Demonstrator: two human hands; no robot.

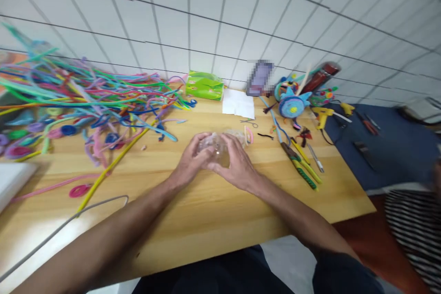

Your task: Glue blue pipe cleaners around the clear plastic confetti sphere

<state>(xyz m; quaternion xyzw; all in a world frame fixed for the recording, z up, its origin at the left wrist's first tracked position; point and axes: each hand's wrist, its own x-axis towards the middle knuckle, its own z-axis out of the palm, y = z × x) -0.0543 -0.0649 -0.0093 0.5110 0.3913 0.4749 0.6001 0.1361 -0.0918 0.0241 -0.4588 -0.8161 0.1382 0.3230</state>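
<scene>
while hands (192, 160) (239, 163) cup it, a transparent object (219, 150) glints.

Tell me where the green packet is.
In the head view, the green packet sits just left of centre near the wall, between the colourful pile and the white paper.
</scene>
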